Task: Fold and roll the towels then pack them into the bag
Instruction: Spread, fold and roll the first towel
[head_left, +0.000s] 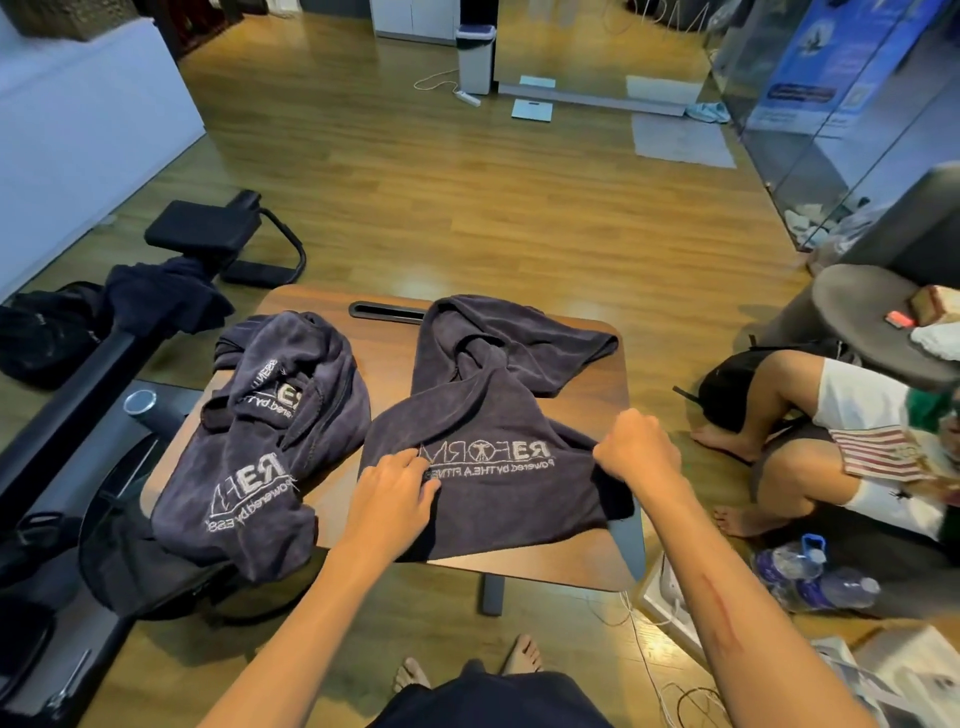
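Observation:
Two dark purple-grey towels with white embroidered logos lie on a small wooden table (582, 561). The right towel (498, 405) is partly spread, its far end twisted and bunched. My left hand (395, 486) rests on its near left part, fingers bent against the cloth by the logo. My right hand (636, 447) grips a fold of the same towel at its right edge, fist closed. The left towel (270, 441) sits crumpled in a heap and hangs over the table's left edge. No bag is clearly identifiable.
Black exercise equipment (202, 234) and a dark bag (47, 332) stand at the left. A person sits on the floor at the right (810, 415) beside a round stool (872, 312). Water bottles (815, 577) and cables lie near the table's right leg.

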